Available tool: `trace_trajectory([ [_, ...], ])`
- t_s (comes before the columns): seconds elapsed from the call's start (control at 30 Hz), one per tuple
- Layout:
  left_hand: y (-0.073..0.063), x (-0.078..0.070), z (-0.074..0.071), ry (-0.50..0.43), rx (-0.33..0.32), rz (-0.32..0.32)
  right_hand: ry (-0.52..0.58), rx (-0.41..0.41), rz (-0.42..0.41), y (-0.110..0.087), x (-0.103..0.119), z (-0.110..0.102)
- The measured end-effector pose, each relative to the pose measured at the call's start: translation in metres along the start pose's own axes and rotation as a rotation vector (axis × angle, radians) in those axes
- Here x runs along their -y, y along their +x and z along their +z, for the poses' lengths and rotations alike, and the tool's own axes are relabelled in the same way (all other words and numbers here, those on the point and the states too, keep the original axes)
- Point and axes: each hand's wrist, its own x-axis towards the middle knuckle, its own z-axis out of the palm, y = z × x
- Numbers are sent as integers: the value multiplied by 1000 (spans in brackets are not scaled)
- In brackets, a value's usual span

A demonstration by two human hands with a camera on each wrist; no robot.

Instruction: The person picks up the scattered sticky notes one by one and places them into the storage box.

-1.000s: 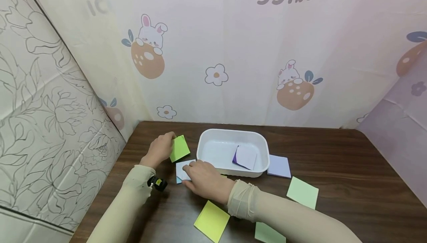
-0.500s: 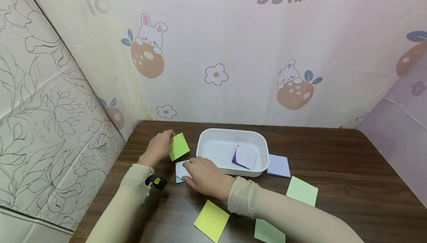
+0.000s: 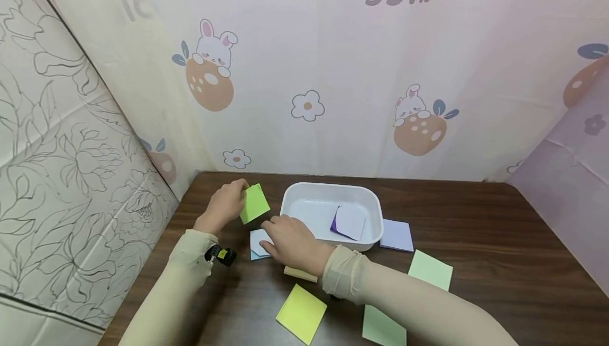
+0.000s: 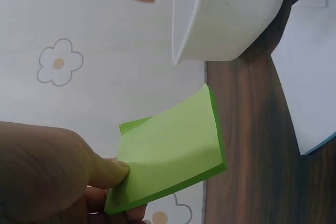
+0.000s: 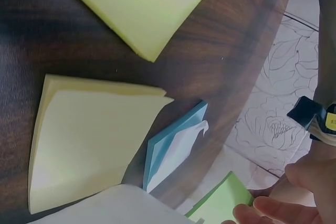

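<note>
Left of the white plastic tub (image 3: 309, 211), the left hand (image 3: 225, 204) pinched a lime-green sticky-note pad (image 3: 255, 204) just beyond the right hand (image 3: 296, 244), which hung empty, fingers loosely bent.

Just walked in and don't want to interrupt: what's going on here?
A person's left grip pinches a bright green pad left of a white tub. The right grip, apparently holding nothing, is by the tub's near left corner. A white-and-purple pad lies inside; a yellow pad and others lie on the table.
</note>
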Motion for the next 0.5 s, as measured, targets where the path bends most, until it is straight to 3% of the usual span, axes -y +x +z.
trace_trajectory([
  [0.5, 3, -10, -9, -14, -11, 37, 54, 15, 42, 7, -9, 2],
])
